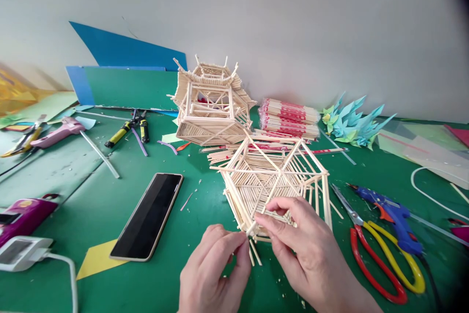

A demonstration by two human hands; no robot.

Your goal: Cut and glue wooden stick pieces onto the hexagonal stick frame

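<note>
A six-sided frame of thin wooden sticks (pixel 280 173) stands on the green table in front of me, its spokes meeting at the middle and a floor of close-laid sticks below. My right hand (pixel 306 244) is closed over its near side, thumb and forefinger pinching one wooden stick (pixel 270 195) that slants from the hub to the near left corner. Beside that corner, my left hand (pixel 216 266) has thumb and forefinger pressed together; whatever is between them is hidden. Behind stands a pagoda-like stick model (pixel 208 103) with upturned roof corners.
Scissors (pixel 361 225) and a blue glue gun (pixel 392 213) lie at right. Wrapped stick bundles (pixel 289 117) and folded blue paper (pixel 353 122) stand behind. Leftward are a phone (pixel 148 218), wire cutters (pixel 128 130), a pink glue gun (pixel 60 132) and a white charger (pixel 25 253).
</note>
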